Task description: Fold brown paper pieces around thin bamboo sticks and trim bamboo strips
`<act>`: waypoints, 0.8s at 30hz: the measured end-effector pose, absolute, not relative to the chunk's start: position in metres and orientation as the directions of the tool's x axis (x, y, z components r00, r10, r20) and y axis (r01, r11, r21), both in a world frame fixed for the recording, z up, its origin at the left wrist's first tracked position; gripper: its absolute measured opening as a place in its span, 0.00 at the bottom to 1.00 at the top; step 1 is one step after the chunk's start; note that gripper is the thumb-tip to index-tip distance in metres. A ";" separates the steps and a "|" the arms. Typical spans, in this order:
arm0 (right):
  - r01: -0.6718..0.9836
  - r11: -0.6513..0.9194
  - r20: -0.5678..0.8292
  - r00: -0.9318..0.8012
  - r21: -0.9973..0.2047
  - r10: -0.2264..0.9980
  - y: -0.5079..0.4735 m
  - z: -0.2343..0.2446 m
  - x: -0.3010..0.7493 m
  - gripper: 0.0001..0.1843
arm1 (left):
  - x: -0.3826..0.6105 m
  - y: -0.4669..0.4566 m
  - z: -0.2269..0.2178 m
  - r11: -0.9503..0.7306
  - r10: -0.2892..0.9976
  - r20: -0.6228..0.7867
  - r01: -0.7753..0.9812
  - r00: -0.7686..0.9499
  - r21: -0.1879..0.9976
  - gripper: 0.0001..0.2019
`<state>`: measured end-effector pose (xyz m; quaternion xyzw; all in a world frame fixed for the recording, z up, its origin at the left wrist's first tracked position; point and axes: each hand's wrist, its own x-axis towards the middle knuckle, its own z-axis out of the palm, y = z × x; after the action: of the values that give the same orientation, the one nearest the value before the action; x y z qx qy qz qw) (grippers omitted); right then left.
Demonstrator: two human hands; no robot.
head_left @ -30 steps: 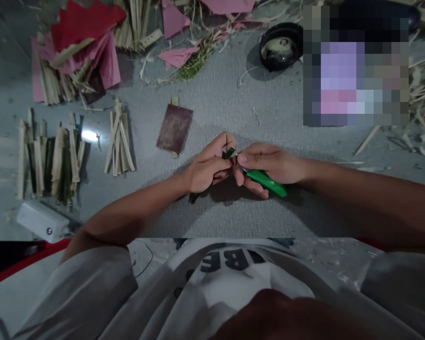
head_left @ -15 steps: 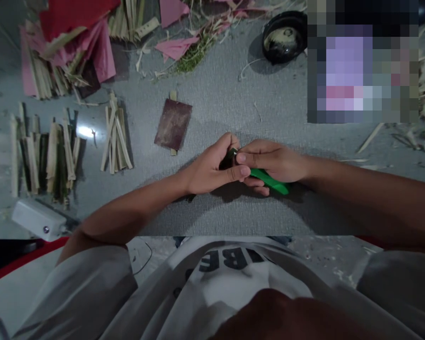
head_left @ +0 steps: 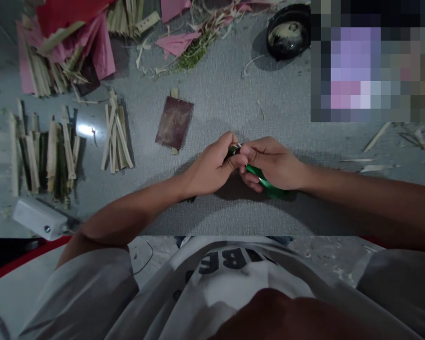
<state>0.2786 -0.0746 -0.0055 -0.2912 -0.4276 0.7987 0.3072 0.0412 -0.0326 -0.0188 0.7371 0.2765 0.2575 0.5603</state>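
Note:
Close together over the grey tabletop, my two hands meet at mid-view. My right hand is closed around a green-handled knife; its blade is mostly covered by fingers. My left hand is closed on a small bamboo strip, of which only a short dark-green bit shows between thumb and forefinger. The thumbs nearly touch at the strip. Left of my hands lies a brown piece of sandpaper, with a pale stick poking out at its top and bottom.
Split bamboo sticks lie in a small bundle and a larger group at left. Behind are pink and red sheets, green shavings and a black bowl. A white box-like device sits at the near left edge.
My right thumb and the knife have shifted slightly against the strip, and the green handle has tilted. My left thumb has drawn back a little. The surroundings stay in place.

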 end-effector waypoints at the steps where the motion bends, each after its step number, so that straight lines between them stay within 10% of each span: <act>1: -0.238 -0.441 -0.206 -0.633 -0.865 0.746 -0.076 -0.004 0.278 0.36 | 0.042 -0.032 -0.019 -0.225 0.701 0.079 0.115 0.708 0.967 0.40; 17: -0.202 -0.603 -0.183 -0.838 -0.772 0.515 -0.058 -0.001 0.296 0.30 | 0.042 -0.036 -0.007 -0.130 0.693 -0.022 0.155 0.720 0.979 0.41; 24: -0.315 -0.536 -0.117 -0.772 -0.783 0.624 -0.066 -0.009 0.288 0.27 | 0.041 -0.031 -0.013 -0.181 0.675 0.034 0.120 0.737 0.976 0.41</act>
<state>0.2879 -0.0657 -0.0089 -0.1956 -0.3955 0.8543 0.2748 0.0411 -0.0312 -0.0127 0.7301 0.2725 0.2397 0.5790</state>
